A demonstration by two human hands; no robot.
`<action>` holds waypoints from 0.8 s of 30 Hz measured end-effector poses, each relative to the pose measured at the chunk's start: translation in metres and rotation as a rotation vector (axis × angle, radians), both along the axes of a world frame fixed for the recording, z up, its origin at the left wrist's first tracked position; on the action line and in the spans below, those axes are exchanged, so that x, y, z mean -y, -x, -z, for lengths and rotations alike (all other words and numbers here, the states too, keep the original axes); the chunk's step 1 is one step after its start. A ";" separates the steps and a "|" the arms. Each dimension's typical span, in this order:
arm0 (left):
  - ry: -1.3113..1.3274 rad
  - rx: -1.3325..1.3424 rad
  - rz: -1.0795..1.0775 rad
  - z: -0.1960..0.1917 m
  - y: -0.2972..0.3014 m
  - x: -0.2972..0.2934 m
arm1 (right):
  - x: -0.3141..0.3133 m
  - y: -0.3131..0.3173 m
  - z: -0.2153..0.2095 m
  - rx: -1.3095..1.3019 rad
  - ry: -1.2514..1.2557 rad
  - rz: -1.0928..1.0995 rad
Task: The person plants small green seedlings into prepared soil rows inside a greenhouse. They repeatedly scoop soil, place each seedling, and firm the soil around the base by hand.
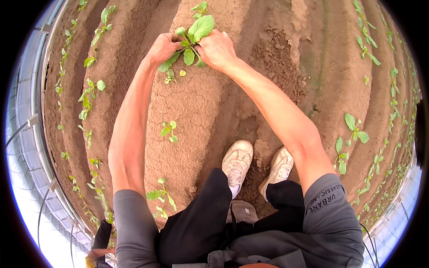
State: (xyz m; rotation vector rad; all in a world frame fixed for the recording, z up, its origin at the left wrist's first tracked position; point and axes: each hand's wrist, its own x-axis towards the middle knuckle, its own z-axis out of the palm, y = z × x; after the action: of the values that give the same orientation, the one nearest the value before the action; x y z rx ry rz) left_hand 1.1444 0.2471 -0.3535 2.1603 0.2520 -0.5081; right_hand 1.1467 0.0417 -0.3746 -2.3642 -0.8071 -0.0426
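A leafy green seedling [200, 28] stands on the brown soil ridge ahead of me, with one broad leaf up and smaller leaves low around its stem. From its left side, my left hand [164, 48] closes on the stalks with thumb and fingers pinched. My right hand [216, 50] is curled against the other side, its fingertips among the stalks and partly hidden by the hand itself. A small seedling [174, 77] grows just below my hands. Another one [199, 9] rises behind the big leaf.
Further seedlings [169, 130] dot the same ridge, one [162, 197] near my left knee. My white shoes [237, 163] stand in the furrow to the right. Planted rows [87, 96] run on both sides. A dark-clothed person's arm [102, 251] shows at lower left, beside the greenhouse wall [31, 147].
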 end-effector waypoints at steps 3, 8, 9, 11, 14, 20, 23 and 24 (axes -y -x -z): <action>-0.047 -0.007 0.007 0.005 0.000 0.001 | 0.002 0.002 -0.002 -0.002 0.013 0.001; -0.099 0.122 -0.007 -0.015 0.015 -0.010 | 0.058 0.012 -0.019 0.039 0.050 -0.016; -0.212 0.166 -0.045 -0.025 0.015 -0.011 | 0.083 0.013 -0.016 0.087 0.026 0.046; -0.435 0.251 -0.116 -0.048 0.012 -0.011 | 0.145 0.013 0.002 0.104 0.071 0.163; -0.538 0.250 -0.200 -0.074 -0.003 0.000 | 0.220 0.010 0.029 0.010 0.281 0.383; -0.089 0.362 -0.140 -0.067 -0.069 0.026 | 0.255 -0.043 0.054 -0.232 0.398 0.404; 0.126 0.162 -0.311 -0.064 -0.110 0.051 | 0.238 -0.077 0.066 -0.299 0.386 0.368; 0.162 0.109 -0.377 -0.065 -0.120 0.057 | 0.230 -0.084 0.063 -0.312 0.391 0.382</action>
State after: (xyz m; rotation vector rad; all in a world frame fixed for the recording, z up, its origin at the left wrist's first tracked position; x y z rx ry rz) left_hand 1.2644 0.1905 -0.2883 1.9154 0.5267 -0.1877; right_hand 1.2307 -0.1879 -0.4377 -2.7654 -0.2194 0.3464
